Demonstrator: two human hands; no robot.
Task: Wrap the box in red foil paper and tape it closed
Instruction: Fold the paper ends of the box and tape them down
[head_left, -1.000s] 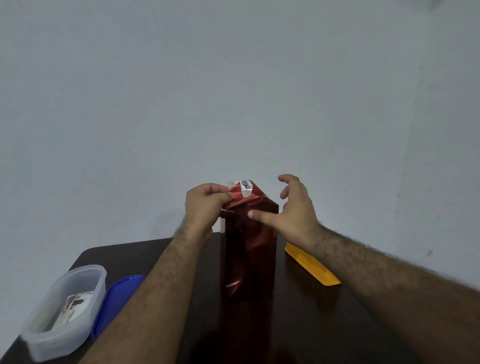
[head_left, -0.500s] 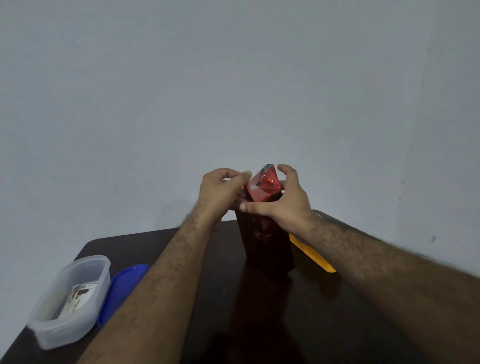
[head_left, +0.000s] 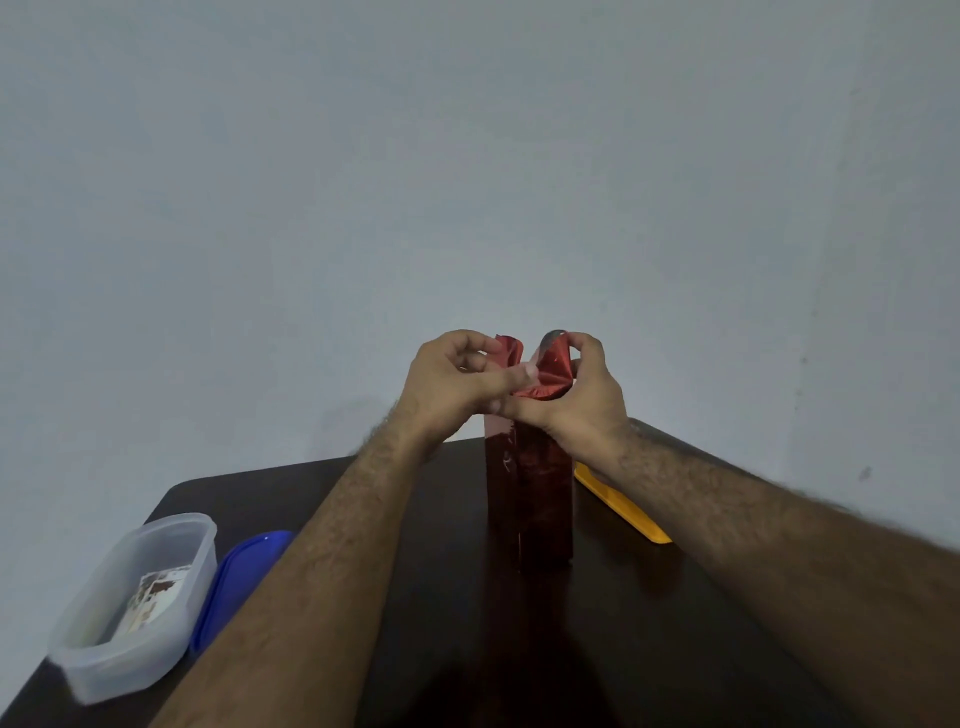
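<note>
Foil flaps at the top of the box (head_left: 530, 488) had come apart: a second earlier they were pressed down into a neat peak, and now two loose ends of red foil paper (head_left: 551, 370) stood up between the hands. The left hand (head_left: 451, 384) pinched one flap in a closed grip, thumb laid across it; the right hand (head_left: 576, 400) curled round the other, fingers hooked over its tip. The box stood upright mid-table (head_left: 675, 623), sides already wrapped, with a yellow tray (head_left: 623, 506) just behind it. A clear tub (head_left: 136, 603) and its blue lid (head_left: 236, 577) sat far left. Judging by this, the top fold was being redone, so taping had to wait.
</note>
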